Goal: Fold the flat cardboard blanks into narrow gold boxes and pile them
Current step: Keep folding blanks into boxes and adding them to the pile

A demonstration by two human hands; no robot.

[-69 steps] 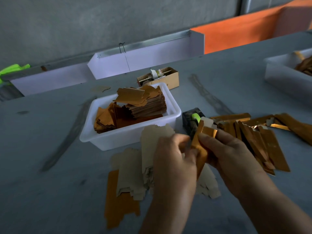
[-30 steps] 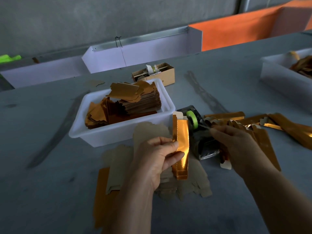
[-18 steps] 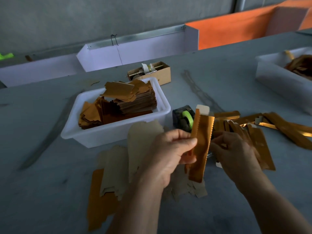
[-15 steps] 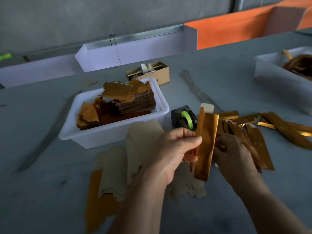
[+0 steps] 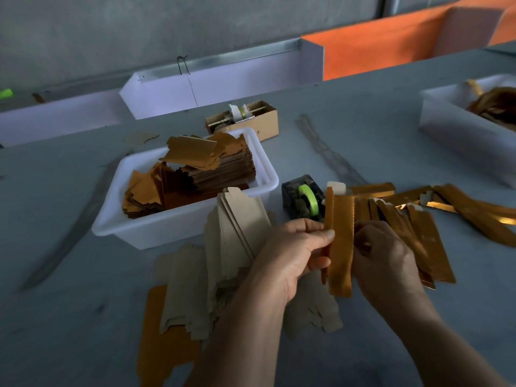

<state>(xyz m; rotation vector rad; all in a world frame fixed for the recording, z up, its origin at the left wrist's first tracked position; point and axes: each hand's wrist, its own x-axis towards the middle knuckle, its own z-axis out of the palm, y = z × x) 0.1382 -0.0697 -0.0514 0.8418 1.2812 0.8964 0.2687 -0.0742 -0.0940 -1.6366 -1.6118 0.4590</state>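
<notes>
A narrow gold box (image 5: 340, 241) stands nearly upright between my hands, with a white flap at its top end. My left hand (image 5: 290, 252) pinches its left edge between thumb and fingers. My right hand (image 5: 382, 261) curls round its right side, fingertips hidden behind it. Flat blanks (image 5: 223, 261) lie plain side up on the table below my left hand, one showing its gold face at the near left. A pile of folded gold boxes (image 5: 413, 219) lies to the right. A white tub (image 5: 167, 230) holds stacked gold blanks (image 5: 201, 174).
A black tape dispenser (image 5: 303, 198) with a green roll sits just behind the held box. A small cardboard carton (image 5: 251, 120) stands behind the tub. Another white tub (image 5: 460, 129) is at the far right. White and orange panels line the table's back edge.
My right hand came back from the tape dispenser to the gold box. My left hand turned the box from facing me to nearly upright with its long side showing.
</notes>
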